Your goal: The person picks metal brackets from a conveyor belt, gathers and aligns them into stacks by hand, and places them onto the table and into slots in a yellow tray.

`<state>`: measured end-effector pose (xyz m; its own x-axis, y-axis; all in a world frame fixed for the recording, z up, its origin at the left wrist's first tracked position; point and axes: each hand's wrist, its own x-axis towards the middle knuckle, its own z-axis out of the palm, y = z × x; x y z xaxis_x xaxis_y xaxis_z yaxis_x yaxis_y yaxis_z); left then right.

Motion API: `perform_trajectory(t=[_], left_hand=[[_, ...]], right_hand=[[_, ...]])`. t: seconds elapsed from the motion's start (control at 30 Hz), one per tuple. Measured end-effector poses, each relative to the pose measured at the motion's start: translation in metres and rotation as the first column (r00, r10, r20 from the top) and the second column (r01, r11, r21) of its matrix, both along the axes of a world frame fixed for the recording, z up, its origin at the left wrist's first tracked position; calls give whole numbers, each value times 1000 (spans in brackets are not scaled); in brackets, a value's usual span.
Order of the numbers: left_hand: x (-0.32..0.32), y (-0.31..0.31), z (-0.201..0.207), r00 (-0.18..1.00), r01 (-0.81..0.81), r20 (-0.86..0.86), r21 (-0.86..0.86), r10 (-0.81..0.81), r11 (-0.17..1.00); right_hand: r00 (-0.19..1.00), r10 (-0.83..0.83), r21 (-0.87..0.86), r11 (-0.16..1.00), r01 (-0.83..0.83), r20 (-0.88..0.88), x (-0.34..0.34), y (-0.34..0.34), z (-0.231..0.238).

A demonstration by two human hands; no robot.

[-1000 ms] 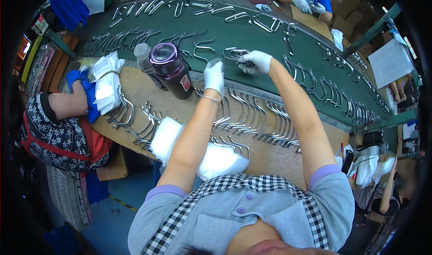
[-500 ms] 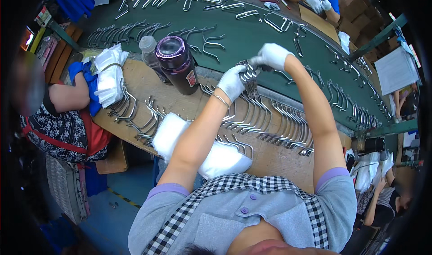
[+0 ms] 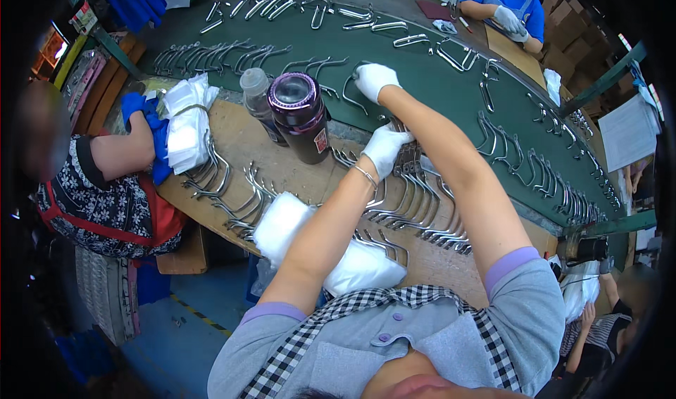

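My left hand (image 3: 386, 149), in a white glove, is closed around a bundle of curved chrome wrenches (image 3: 408, 160) above the cardboard-covered bench. Farther off, over the green belt, my right hand (image 3: 376, 82), also gloved, has its fingers closed at the upper end of a single curved wrench (image 3: 350, 96). The fingertips are partly hidden by the glove. My right forearm passes over part of the left hand's bundle. A long row of curved wrenches (image 3: 415, 198) lies on the bench below the left hand, and more wrenches (image 3: 327, 65) rest on the belt beside the right hand.
A dark purple-lidded flask (image 3: 299, 128) and a clear bottle (image 3: 257, 96) stand left of my hands. White padded packing (image 3: 366, 262) lies near my left forearm. A co-worker in blue (image 3: 503, 8) sits across the belt; another person (image 3: 105, 156) is at the left.
My right hand has left the bundle and moved left and away to a wrench on the belt. My left hand keeps the bundle, slightly lower in the picture. The whole view has shifted a little.
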<state>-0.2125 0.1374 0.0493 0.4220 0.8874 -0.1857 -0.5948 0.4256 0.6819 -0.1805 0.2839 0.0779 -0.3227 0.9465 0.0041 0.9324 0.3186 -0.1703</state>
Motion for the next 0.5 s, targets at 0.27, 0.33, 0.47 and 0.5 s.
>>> perform_trajectory(t=[0.27,0.33,0.47,0.5], left_hand=[[8,6,-5,976,-99,-192,25,102,995],[4,5,-3,980,-130,-153,11,130,992],[-8,9,-6,989,-78,-122,30,81,997],[-7,8,-5,988,-104,-112,-13,102,994]], right_hand=[[987,132,-227,968,-109,91,4,-22,-9],[992,107,-250,964,-87,69,3,-16,-19],[970,191,-293,946,-141,150,-1,-6,-21],[980,176,-263,954,-146,93,6,-4,-16]])
